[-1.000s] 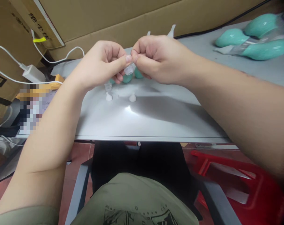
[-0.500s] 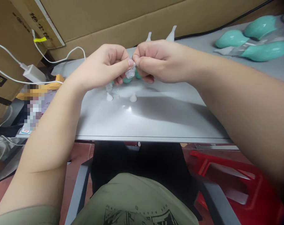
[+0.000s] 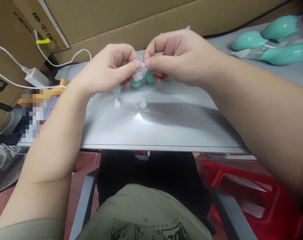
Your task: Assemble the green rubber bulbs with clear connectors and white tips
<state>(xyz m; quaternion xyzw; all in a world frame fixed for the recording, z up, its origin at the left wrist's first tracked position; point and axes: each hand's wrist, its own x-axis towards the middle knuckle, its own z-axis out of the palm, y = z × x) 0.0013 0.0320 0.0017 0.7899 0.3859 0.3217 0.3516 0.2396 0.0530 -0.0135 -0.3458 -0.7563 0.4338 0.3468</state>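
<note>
My left hand (image 3: 111, 68) and my right hand (image 3: 178, 55) meet above the grey table (image 3: 166, 123), both pinching a small clear plastic piece (image 3: 137, 75) between thumbs and fingertips. Behind and under the hands lie teal rubber bulbs (image 3: 136, 83), partly hidden. Two small white plastic tips (image 3: 142, 104) stand on the table just in front of the hands, with a clear piece (image 3: 116, 91) beside the left one.
Several teal bulb syringes (image 3: 266, 43) lie at the far right of the table. Cardboard sheets (image 3: 141, 20) stand behind. A white charger and cables (image 3: 36, 78) sit at the left. A red plastic stool (image 3: 254, 196) is below right.
My right hand has lifted a little and its knuckles now cover the white tips behind it. The clear piece stays pinched between both hands.
</note>
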